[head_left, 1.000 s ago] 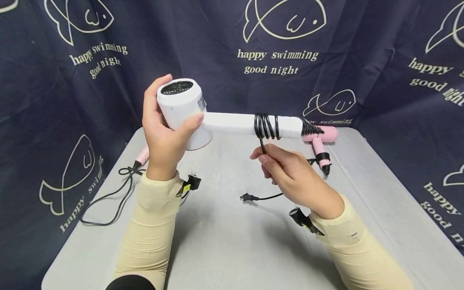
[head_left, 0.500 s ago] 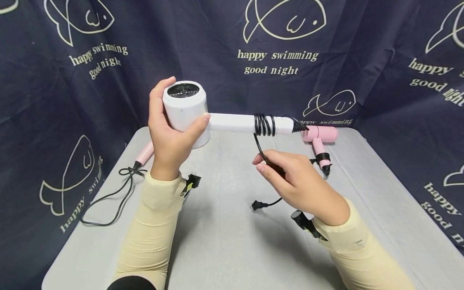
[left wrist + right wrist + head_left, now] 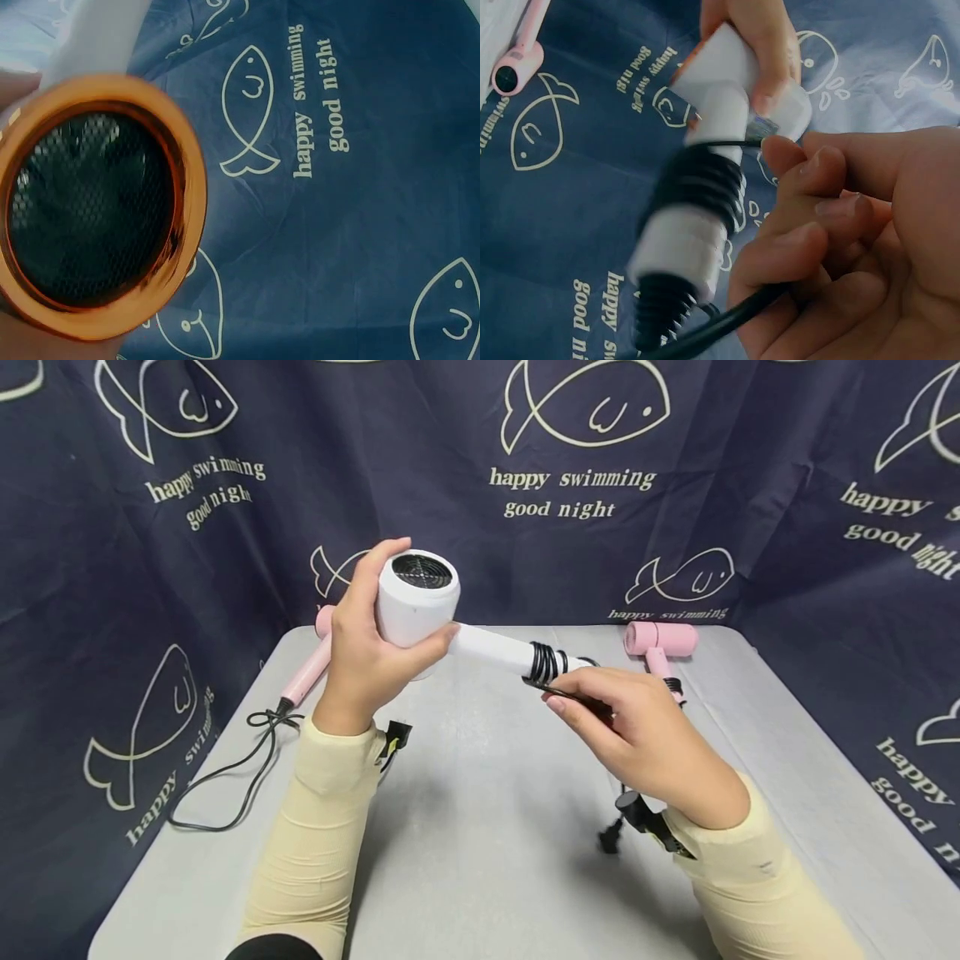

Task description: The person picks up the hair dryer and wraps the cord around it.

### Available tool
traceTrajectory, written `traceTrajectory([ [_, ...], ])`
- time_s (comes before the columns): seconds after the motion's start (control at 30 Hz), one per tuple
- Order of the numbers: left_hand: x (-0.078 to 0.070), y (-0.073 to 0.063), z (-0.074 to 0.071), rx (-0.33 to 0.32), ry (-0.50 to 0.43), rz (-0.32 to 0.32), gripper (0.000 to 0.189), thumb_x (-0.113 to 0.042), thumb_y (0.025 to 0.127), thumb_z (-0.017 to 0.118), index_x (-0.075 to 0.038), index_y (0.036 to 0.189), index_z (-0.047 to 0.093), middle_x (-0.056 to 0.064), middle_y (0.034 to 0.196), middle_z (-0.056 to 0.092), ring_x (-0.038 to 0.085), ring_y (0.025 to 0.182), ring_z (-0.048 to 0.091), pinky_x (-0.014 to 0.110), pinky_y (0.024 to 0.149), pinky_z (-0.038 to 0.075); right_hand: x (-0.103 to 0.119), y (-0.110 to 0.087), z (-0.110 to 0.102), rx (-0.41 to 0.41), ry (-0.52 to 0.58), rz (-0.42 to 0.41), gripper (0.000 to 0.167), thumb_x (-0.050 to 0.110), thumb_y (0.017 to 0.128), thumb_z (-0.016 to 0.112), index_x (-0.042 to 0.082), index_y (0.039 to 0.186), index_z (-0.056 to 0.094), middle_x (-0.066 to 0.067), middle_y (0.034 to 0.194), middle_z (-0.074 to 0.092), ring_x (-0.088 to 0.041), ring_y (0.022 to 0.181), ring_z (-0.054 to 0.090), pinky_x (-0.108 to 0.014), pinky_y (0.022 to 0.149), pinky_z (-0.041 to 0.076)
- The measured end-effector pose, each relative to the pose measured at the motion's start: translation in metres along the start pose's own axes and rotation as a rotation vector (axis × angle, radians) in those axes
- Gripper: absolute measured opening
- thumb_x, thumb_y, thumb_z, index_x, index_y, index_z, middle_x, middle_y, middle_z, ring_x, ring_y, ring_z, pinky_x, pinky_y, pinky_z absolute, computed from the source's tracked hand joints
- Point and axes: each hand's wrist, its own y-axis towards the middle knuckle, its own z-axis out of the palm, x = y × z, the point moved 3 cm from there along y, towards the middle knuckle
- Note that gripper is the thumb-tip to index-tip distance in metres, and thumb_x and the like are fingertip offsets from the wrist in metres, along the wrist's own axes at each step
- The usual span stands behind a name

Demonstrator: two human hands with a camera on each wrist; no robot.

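My left hand [image 3: 375,660] grips the barrel of a white hair dryer [image 3: 420,602] above the table, fingers behind it and thumb across the near side. The dryer's dark grille faces up; in the left wrist view its copper-coloured nozzle rim [image 3: 191,195] shows. The handle slopes down to the right, with several turns of black power cord [image 3: 697,184] wound round it. Near the handle's end, my right hand [image 3: 637,727] pinches the cord between thumb and fingers, other fingers curled in. The cord's plug [image 3: 611,837] dangles below that hand.
On the grey table [image 3: 480,860] lies a pink hair dryer [image 3: 309,672] at the left, its black cord [image 3: 217,827] looped towards the front. Another pink hair dryer [image 3: 660,640], cord wrapped on its handle, lies at the back right. A dark fish-print curtain [image 3: 420,460] encloses the table.
The white dryer has moved right and slightly down, its handle tilting downwards. My right hand has shifted right, closer to the handle, still pinching the cord. The plug has swung right and down.
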Motion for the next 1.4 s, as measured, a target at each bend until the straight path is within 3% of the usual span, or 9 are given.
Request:
traceTrajectory([
  [0.27, -0.001, -0.001, 0.001, 0.192, -0.059, 0.063, 0.080, 0.004, 0.065, 0.087, 0.003, 0.139, 0.056, 0.016, 0.118, 0.069, 0.022, 0.103, 0.064, 0.032, 0.093, 0.048, -0.002, 0.001, -0.006, 0.034, 0.057, 0.008, 0.014, 0.010, 0.093, 0.076, 0.024, 0.097, 0.076, 0.018, 0.078, 0.062, 0.000, 0.056, 0.045, -0.015, 0.050, 0.036],
  [0.43, -0.002, -0.001, 0.000, 0.235, -0.141, 0.076, 0.079, 0.006, 0.064, 0.086, 0.007, 0.137, 0.056, 0.020, 0.119, 0.069, 0.021, 0.106, 0.064, 0.031, 0.095, 0.049, -0.005, 0.001, -0.009, 0.041, 0.115, 0.027, 0.020, 0.008, 0.090, 0.079, 0.027, 0.097, 0.076, 0.016, 0.074, 0.060, -0.002, 0.056, 0.044, -0.018, 0.048, 0.036],
  [0.7, -0.002, -0.002, 0.000, 0.286, -0.349, 0.004, 0.085, 0.013, 0.061, 0.087, 0.006, 0.140, 0.055, 0.018, 0.119, 0.069, 0.028, 0.109, 0.065, 0.036, 0.094, 0.051, -0.008, 0.000, -0.009, 0.080, 0.255, 0.061, 0.024, 0.004, 0.090, 0.078, 0.027, 0.097, 0.076, 0.011, 0.079, 0.064, -0.006, 0.067, 0.056, -0.022, 0.058, 0.046],
  [0.87, -0.001, -0.003, -0.002, 0.271, -0.525, -0.019, 0.088, 0.019, 0.059, 0.085, 0.009, 0.140, 0.052, 0.025, 0.126, 0.067, 0.037, 0.117, 0.065, 0.039, 0.096, 0.053, -0.007, -0.001, -0.006, 0.114, 0.368, 0.076, 0.025, -0.001, 0.094, 0.071, 0.022, 0.103, 0.075, 0.006, 0.089, 0.071, -0.011, 0.077, 0.065, -0.025, 0.068, 0.054],
  [1.0, 0.004, -0.003, -0.004, 0.221, -0.606, -0.010, 0.087, 0.019, 0.059, 0.082, 0.008, 0.140, 0.053, 0.029, 0.126, 0.066, 0.041, 0.118, 0.065, 0.041, 0.097, 0.054, -0.009, 0.000, 0.000, 0.154, 0.456, 0.080, 0.025, -0.001, 0.100, 0.060, 0.018, 0.106, 0.075, 0.000, 0.087, 0.069, -0.014, 0.074, 0.064, -0.027, 0.064, 0.053],
  [1.2, 0.014, -0.002, -0.010, 0.072, -0.611, -0.002, 0.087, 0.011, 0.056, 0.083, 0.003, 0.138, 0.057, 0.027, 0.123, 0.068, 0.041, 0.113, 0.067, 0.040, 0.095, 0.056, -0.013, 0.002, 0.010, 0.204, 0.537, 0.089, 0.030, 0.004, 0.108, 0.047, 0.017, 0.112, 0.074, -0.002, 0.093, 0.070, -0.018, 0.081, 0.064, -0.029, 0.072, 0.055],
  [1.27, 0.016, -0.001, -0.010, 0.048, -0.603, -0.007, 0.087, 0.009, 0.056, 0.084, 0.003, 0.139, 0.057, 0.026, 0.124, 0.067, 0.041, 0.112, 0.066, 0.041, 0.094, 0.056, -0.013, 0.003, 0.014, 0.212, 0.553, 0.085, 0.026, 0.006, 0.107, 0.048, 0.015, 0.111, 0.072, -0.001, 0.092, 0.069, -0.017, 0.081, 0.063, -0.029, 0.071, 0.055],
  [1.37, 0.018, 0.000, -0.009, 0.010, -0.577, -0.020, 0.087, 0.007, 0.058, 0.085, 0.001, 0.140, 0.057, 0.024, 0.124, 0.067, 0.039, 0.111, 0.065, 0.040, 0.092, 0.056, -0.011, 0.004, 0.022, 0.224, 0.693, 0.124, 0.023, 0.008, 0.105, 0.047, 0.004, 0.109, 0.070, -0.005, 0.084, 0.065, -0.018, 0.072, 0.059, -0.031, 0.065, 0.052],
  [1.4, 0.018, 0.000, -0.009, -0.005, -0.570, -0.028, 0.086, 0.006, 0.059, 0.086, 0.000, 0.140, 0.057, 0.024, 0.124, 0.067, 0.039, 0.110, 0.065, 0.040, 0.091, 0.056, -0.010, 0.005, 0.025, 0.220, 0.678, 0.128, 0.022, 0.008, 0.105, 0.047, 0.004, 0.108, 0.068, -0.003, 0.080, 0.063, -0.016, 0.068, 0.058, -0.029, 0.064, 0.051],
])
